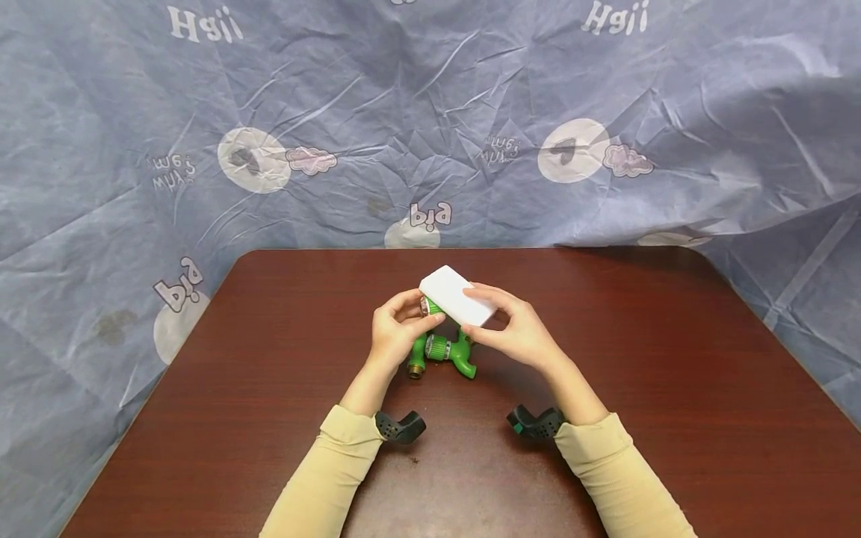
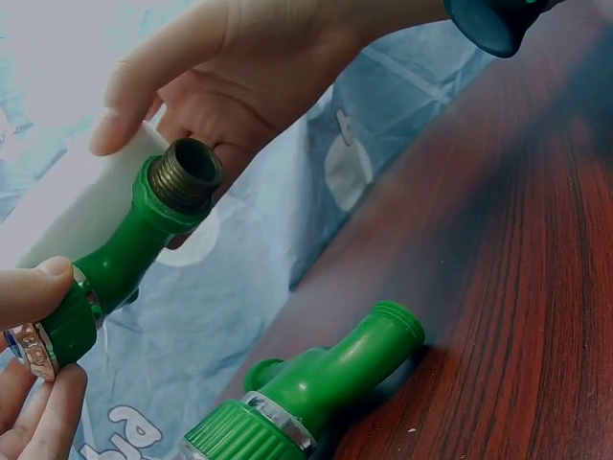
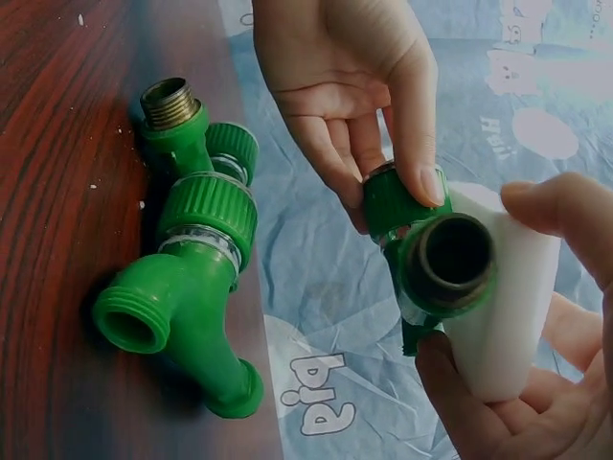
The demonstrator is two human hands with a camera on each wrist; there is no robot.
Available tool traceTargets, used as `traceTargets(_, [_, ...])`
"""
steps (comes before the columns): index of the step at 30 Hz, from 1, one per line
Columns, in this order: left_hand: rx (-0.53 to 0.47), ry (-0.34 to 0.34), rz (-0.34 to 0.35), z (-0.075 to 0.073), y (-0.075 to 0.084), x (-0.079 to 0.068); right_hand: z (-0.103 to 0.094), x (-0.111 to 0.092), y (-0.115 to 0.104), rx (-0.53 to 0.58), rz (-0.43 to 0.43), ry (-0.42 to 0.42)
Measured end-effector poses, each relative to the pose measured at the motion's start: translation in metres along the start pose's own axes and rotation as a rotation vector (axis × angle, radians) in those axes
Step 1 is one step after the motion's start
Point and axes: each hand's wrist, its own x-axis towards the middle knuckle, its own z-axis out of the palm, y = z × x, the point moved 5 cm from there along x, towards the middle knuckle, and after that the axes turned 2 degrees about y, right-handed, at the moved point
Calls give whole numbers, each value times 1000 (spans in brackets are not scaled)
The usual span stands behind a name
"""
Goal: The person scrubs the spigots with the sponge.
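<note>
My left hand [image 1: 392, 329] pinches a green plastic tap [image 2: 124, 254] by its ribbed end, between thumb and fingers. The tap is raised above the table, and its threaded brass inlet [image 2: 187, 177] shows in the left wrist view. In my right hand [image 1: 521, 332] is a white rectangular block [image 1: 454, 295], sponge-like, gripped by its edges. The block lies against the side of the held tap and hides most of it from the head view. Below the hands, two more green taps rest on the table: one with a brass thread [image 3: 172, 103], one with a ribbed collar [image 3: 206, 218].
The brown wooden table [image 1: 269, 336] has rounded far corners. Behind it hangs a wrinkled blue-grey printed cloth [image 1: 403, 112]. Small pale crumbs dot the tabletop near the taps. Black straps with camera mounts [image 1: 401, 427] sit at both wrists.
</note>
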Motion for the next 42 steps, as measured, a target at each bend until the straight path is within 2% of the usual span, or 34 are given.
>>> traceTargets(5, [-18, 11, 34, -1, 2, -1, -2, -2, -4, 29, -42, -52])
traceTargets(12, [-28, -17, 36, 0, 5, -3, -4, -7, -44, 29, -60, -101])
traceTargets(19, [-29, -27, 30, 2, 7, -3, 0, -4, -16, -34, -37, 31])
traceTargets(22, [-38, -53, 28, 5, 9, -4, -6, -3, -9, -39, -40, 91])
traceTargets(25, [-45, -74, 39, 7, 13, -4, -16, -2, -2, -72, -12, 187])
traceTargets(29, [-53, -73, 54, 7, 17, -4, -31, -3, -5, -82, 66, 335])
traceTargets(31, [-55, -68, 53, 6, 18, -4, -34, -5, -16, -59, 76, 369])
traceTargets(33, [-56, -67, 44, 6, 19, -4, -33, -6, -30, -35, 51, 351])
traceTargets(36, [-45, -73, 28, 7, 18, -4, -26, -8, -47, -1, -33, 267])
traceTargets(40, [-48, -74, 22, 7, 17, -5, -13, -8, -44, -40, -154, 151])
traceTargets(42, [-67, -71, 24, 7, 17, -6, -8, -7, -38, -97, -200, 111])
